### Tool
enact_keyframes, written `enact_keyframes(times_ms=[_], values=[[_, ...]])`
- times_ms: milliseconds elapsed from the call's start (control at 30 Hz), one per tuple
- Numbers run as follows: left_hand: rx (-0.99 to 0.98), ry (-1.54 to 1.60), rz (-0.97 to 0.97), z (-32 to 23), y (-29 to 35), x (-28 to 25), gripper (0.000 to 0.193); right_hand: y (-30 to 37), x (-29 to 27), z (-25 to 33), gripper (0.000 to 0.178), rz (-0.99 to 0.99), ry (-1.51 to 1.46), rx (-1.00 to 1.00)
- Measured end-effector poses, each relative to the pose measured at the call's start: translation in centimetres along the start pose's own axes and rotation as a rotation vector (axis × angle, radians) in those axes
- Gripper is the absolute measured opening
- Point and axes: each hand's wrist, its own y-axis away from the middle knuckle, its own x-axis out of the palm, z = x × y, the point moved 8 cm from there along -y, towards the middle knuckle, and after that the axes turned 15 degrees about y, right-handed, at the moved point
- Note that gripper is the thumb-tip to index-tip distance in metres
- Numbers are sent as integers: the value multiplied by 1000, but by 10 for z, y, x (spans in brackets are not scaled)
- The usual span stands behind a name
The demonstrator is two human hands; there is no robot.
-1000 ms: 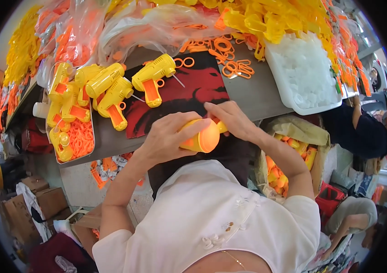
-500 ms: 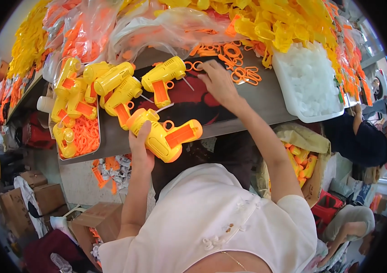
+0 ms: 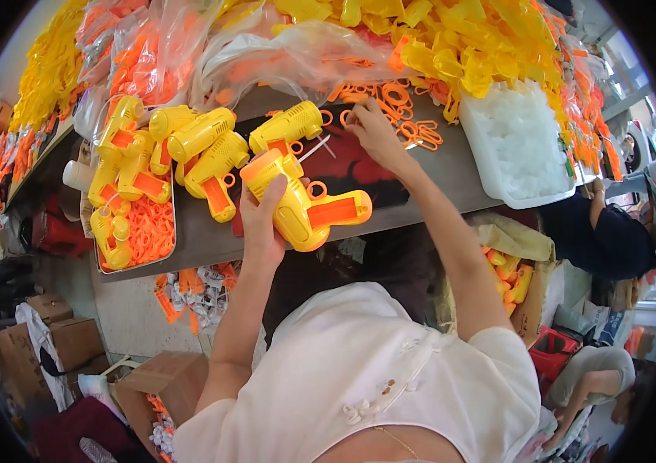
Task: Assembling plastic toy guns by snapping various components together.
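Toy gun [image 3: 297, 216], yellow with orange trim, is in the left hand [image 3: 261, 224], raised over the near edge of the bench [image 3: 451, 174]. Clock read from that gun, big to small.

Yellow heap [image 3: 482, 46] at one to two, far side. Sack [image 3: 540, 239] of yellow and orange parts just past three, below bench level. White tub [image 3: 483, 150] of whitish pieces between two and three. Red-black mat [image 3: 335, 150] at one, partly covered. Tray [image 3: 174, 239] just short of nine, small orange pieces inside, some guns over it. Other guns [image 3: 220, 154] bunched at ten, one more nearer eleven to twelve. Loose orange parts [image 3: 420, 135] at one to two, flat on bench. Orange rings [image 3: 328, 117] between twelve and one.

Left fingers wrapped round the gun's body by its orange end. Right hand [image 3: 378, 135] at one to two, fingers bent, right by the rings; can't tell if touching or pinching one.

Step in hand, my call: steadying the gun left-handed while picking a small part right-handed. Next move would call for a fine fingertip pinch, gun kept steady.
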Motion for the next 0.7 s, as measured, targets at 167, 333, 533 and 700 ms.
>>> enact_keyframes(times_ms=[167,333,533,700], values=[[-80,35,31,19,-12,18,52,56,-13,15,15,197,-1580,319],[-85,-117,80,37,-17,25,53,72,-31,28,32,162,-1696,273],[-48,-217,105,43,-19,32,55,80,-35,30,34,206,-1599,247],[-107,-274,180,46,-30,40,57,75,-58,31,35,54,-1058,211]])
